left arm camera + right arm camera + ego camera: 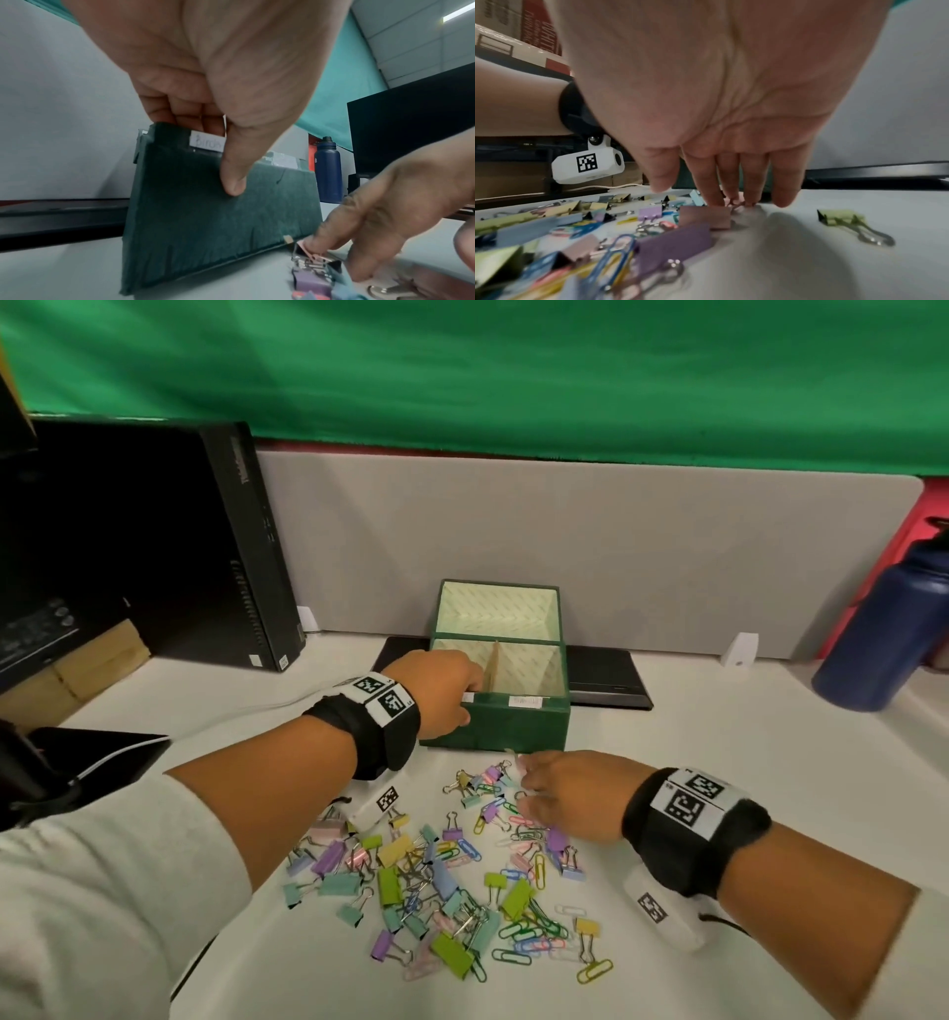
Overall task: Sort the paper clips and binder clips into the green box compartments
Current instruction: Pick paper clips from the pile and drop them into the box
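The green box (518,724) stands open on the white desk, its lid up behind it and a cardboard divider (493,667) splitting it into two compartments. My left hand (441,701) grips the box's front left wall (205,223), fingers inside and thumb outside next to a white label (207,144). A pile of pastel binder clips and paper clips (441,875) lies in front of the box. My right hand (554,793) hovers over the pile's far edge. Its straight fingers (706,182) point down and touch a pink clip (306,250) there.
A black computer tower (205,546) stands at the back left, and a dark blue bottle (883,629) at the right. A flat black device (606,680) lies behind the box against the grey partition (565,546). One yellow-green binder clip (841,217) lies apart to the right.
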`<state>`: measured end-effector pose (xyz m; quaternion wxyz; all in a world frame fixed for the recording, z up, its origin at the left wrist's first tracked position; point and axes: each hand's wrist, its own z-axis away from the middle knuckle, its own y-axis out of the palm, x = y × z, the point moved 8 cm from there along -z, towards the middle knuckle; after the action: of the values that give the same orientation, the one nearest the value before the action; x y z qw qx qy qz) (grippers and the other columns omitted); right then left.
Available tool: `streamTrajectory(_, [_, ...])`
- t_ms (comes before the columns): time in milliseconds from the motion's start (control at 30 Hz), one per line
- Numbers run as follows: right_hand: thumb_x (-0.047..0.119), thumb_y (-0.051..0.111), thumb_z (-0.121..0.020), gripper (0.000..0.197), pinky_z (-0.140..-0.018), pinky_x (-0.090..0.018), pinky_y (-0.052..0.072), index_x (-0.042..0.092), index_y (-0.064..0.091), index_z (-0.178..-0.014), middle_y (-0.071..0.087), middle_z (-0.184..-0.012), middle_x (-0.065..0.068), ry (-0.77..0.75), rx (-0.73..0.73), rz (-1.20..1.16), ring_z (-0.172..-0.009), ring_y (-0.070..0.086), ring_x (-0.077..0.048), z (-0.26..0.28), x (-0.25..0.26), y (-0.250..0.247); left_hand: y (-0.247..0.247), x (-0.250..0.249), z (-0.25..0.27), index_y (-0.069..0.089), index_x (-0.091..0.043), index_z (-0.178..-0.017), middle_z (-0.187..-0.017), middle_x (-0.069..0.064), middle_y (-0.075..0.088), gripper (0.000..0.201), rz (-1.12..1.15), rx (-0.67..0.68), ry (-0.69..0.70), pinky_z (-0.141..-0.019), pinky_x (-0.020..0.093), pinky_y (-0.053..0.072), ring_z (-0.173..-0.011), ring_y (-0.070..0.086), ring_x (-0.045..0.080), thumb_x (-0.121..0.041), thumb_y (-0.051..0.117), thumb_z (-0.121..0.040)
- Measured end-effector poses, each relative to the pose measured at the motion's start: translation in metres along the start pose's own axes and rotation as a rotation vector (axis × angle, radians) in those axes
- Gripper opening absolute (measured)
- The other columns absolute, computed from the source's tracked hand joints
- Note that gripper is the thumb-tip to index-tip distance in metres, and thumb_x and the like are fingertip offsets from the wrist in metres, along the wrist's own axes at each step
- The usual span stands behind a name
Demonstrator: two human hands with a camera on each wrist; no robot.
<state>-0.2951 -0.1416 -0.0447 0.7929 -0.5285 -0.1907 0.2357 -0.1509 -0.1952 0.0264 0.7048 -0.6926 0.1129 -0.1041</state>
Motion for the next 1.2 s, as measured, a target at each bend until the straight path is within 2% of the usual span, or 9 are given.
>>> streamTrajectory(67, [0.047,0.033,-0.102,0.049,-0.111,-0.041,0.039,0.019,0.059,-0.132,0.047,-0.149,0.0,-0.004,0.021,0.015,-0.131,0.048,-0.022,0.001,0.001,0.002,0.001,-0.001,0.003,0.058,-0.027,-0.096,-0.099,-0.004,0.055,0.014,0.005,-0.009,0.001,-0.073,0.032,0.046,-0.087,0.057,0.02,-0.032,0.069,-0.089])
streamTrajectory(233, [0.03,0.045,-0.099,0.032,-0.095,-0.039,0.051,0.023,0.063,-0.124,0.057,-0.125,0.0,-0.057,-0.071,0.057,-0.105,0.059,-0.021,0.004,0.014,-0.011,0.016,-0.008,0.011,0.059,-0.021,-0.111,-0.108,0.003,0.056,0.021,-0.058,-0.005,0.034,-0.082,0.037,0.047,-0.095,0.059,0.026,-0.029,0.062,-0.092])
streamTrajectory(367, [0.014,0.051,-0.094,0.051,-0.103,-0.039,0.047,0.028,0.05,-0.143,0.048,-0.143,0.003,-0.078,-0.107,0.026,-0.12,0.055,-0.023,-0.019,0.024,-0.017,0.012,-0.008,0.015,0.058,-0.022,-0.12,-0.116,0.003,0.054,0.031,0.007,-0.055,0.045,-0.086,0.039,0.051,-0.103,0.057,0.026,-0.028,0.065,-0.09])
streamTrajectory(500, [0.014,0.053,-0.092,0.045,-0.099,-0.039,0.048,0.029,0.059,-0.133,0.053,-0.134,0.002,-0.103,-0.06,0.033,-0.118,0.054,-0.023,-0.019,0.03,-0.009,-0.004,-0.015,0.032,0.061,-0.027,-0.109,-0.105,-0.007,0.053,0.021,0.071,-0.203,0.137,-0.079,0.032,0.049,-0.097,0.054,0.015,-0.033,0.065,-0.089])
streamTrajectory(600, [0.026,0.054,-0.091,0.02,-0.087,-0.037,0.051,0.026,0.065,-0.108,0.056,-0.11,0.002,-0.085,-0.097,0.014,-0.098,0.056,-0.019,-0.009,0.023,-0.01,0.022,-0.021,0.041,0.066,-0.029,-0.102,-0.095,-0.011,0.058,0.013,0.07,0.009,0.162,-0.074,0.029,0.047,-0.084,0.057,0.013,-0.034,0.062,-0.09])
streamTrajectory(700, [0.031,0.058,-0.091,0.018,-0.09,-0.035,0.05,0.029,0.064,-0.108,0.056,-0.11,0.005,-0.033,-0.111,-0.042,-0.099,0.057,-0.017,-0.01,0.014,-0.017,0.059,-0.022,0.045,0.063,-0.032,-0.122,-0.112,-0.007,0.058,0.035,0.021,0.231,0.173,-0.086,0.031,0.048,-0.098,0.058,0.017,-0.041,0.063,-0.088])
streamTrajectory(967, [0.039,0.065,-0.09,0.028,-0.078,-0.028,0.045,0.033,0.065,-0.117,0.057,-0.1,0.011,-0.053,-0.077,-0.077,-0.092,0.055,-0.014,-0.032,0.037,-0.024,0.064,-0.006,0.051,0.059,-0.03,-0.121,-0.114,-0.007,0.058,0.044,-0.003,0.297,0.086,-0.085,0.031,0.05,-0.098,0.058,0.015,-0.054,0.067,-0.084])
streamTrajectory(1033, [0.031,0.063,-0.091,0.029,-0.077,-0.027,0.044,0.036,0.065,-0.12,0.056,-0.101,0.011,-0.1,-0.06,-0.062,-0.091,0.054,-0.014,-0.031,0.047,-0.022,0.053,0.004,0.058,0.056,-0.033,-0.127,-0.12,-0.009,0.055,0.043,0.003,0.26,0.062,-0.084,0.028,0.046,-0.104,0.057,0.015,-0.05,0.063,-0.088])
streamTrajectory(1200, [0.004,0.053,-0.084,0.057,-0.086,-0.032,0.053,0.044,0.063,-0.123,0.062,-0.114,0.009,-0.157,-0.047,0.007,-0.099,0.06,-0.018,-0.022,0.043,-0.014,0.029,0.048,0.096,0.065,-0.035,-0.107,-0.103,-0.015,0.064,0.016,0.099,0.194,-0.022,-0.083,0.026,0.05,-0.091,0.058,0.006,-0.032,0.057,-0.094])
